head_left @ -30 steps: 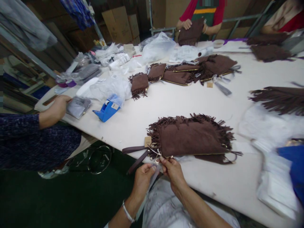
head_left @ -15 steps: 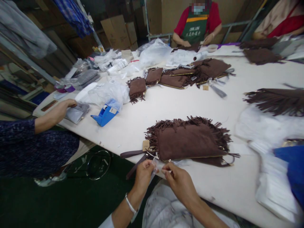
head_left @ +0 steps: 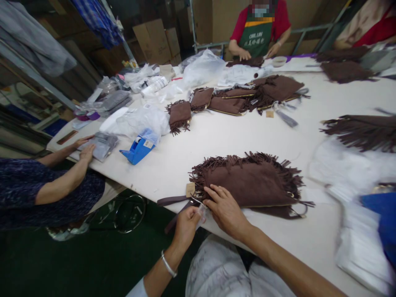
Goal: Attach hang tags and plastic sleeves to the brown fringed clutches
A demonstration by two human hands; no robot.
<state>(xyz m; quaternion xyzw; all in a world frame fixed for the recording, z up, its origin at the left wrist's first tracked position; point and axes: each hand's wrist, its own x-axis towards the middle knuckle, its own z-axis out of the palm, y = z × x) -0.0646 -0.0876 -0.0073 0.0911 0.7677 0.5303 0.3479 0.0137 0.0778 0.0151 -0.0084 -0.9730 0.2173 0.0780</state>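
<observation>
A brown fringed pouch (head_left: 247,183) with a gold zip lies near the table's front edge, another partly beneath it. At its left end are a tan paper tag (head_left: 190,189) and a brown wrist strap (head_left: 173,200). My left hand (head_left: 186,225) pinches a small clear plastic piece (head_left: 202,214) just below that corner, at the table edge. My right hand (head_left: 227,210) rests on the pouch's lower left part, fingers stretched out and holding nothing.
A blue tape dispenser (head_left: 138,149) stands on the white table (head_left: 192,144). More fringed pouches (head_left: 229,103) lie behind it. At left a co-worker's hands (head_left: 86,150) touch a grey packet (head_left: 103,144). Plastic bags (head_left: 349,165) lie at right; another person (head_left: 258,33) works across the table.
My right hand has left the plastic piece and moved up onto the pouch, its fingers spreading. My left hand stays pinched. The co-worker at left now has both hands at the grey packet.
</observation>
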